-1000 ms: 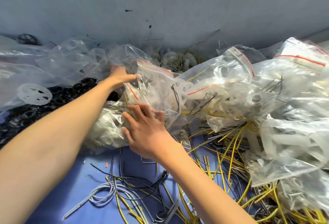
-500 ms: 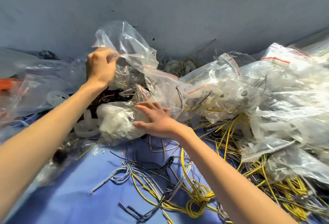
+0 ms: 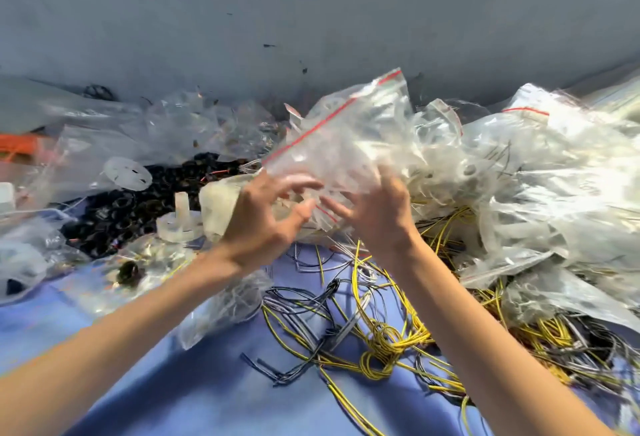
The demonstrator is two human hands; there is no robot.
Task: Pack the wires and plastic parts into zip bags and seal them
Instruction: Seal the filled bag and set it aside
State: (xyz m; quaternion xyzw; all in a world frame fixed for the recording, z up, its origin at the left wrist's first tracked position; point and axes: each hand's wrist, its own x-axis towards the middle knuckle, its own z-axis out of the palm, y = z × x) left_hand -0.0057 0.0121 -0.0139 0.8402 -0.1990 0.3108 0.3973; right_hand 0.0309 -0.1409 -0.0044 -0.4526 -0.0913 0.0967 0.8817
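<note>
Left hand: the left hand (image 3: 266,217) reaches forward from the lower left, palm turned toward the right, fingers spread and half curled like a claw.
Left grip: its fingertips and thumb are at the lower left edge of the zip bag (image 3: 349,137); motion blur hides whether they pinch it, so I cannot tell.
Right hand: the right hand (image 3: 379,219) comes up from the lower right, back of the hand toward the camera, thumb stretched out to the left.
Right grip: its fingers curl onto the bag's lower right part and hold it up.
Zip bag: clear, crumpled plastic with a red strip along its mouth, tilted so the strip runs up to the right.
Bag position: raised between both hands, above the blue cloth (image 3: 180,387) and in front of the heap of bags (image 3: 561,172) on the right.
Wires: yellow wires (image 3: 384,342) and grey wires (image 3: 311,300) lie tangled on the cloth below the hands.
Plastic parts: a white disc (image 3: 128,174) and a white spool (image 3: 180,222) sit on the left by a pile of black rings (image 3: 114,208).
</note>
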